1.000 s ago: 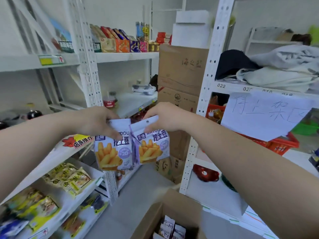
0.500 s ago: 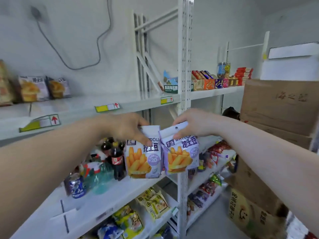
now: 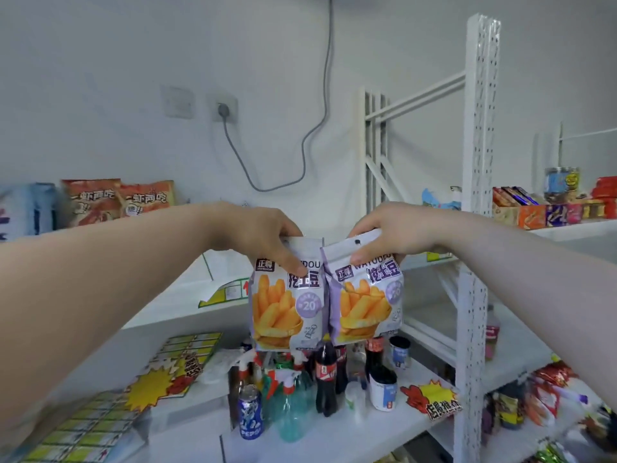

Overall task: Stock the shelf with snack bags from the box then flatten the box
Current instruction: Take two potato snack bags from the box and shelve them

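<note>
Both hands are raised in front of white metal shelving, each pinching the top edge of a purple potato-stick snack bag. The left hand (image 3: 263,235) is clamped on the left snack bag (image 3: 287,299), thumb pressed on its front; the right hand (image 3: 390,235) grips the right snack bag (image 3: 365,295), which tilts slightly. The two bags hang side by side, touching, in the air above the middle shelf (image 3: 334,432), over cola bottles (image 3: 325,372), a Pepsi can (image 3: 250,412) and spray bottles (image 3: 287,392). On the upper shelf (image 3: 187,289) at left stand orange shrimp-snack bags (image 3: 117,202).
</note>
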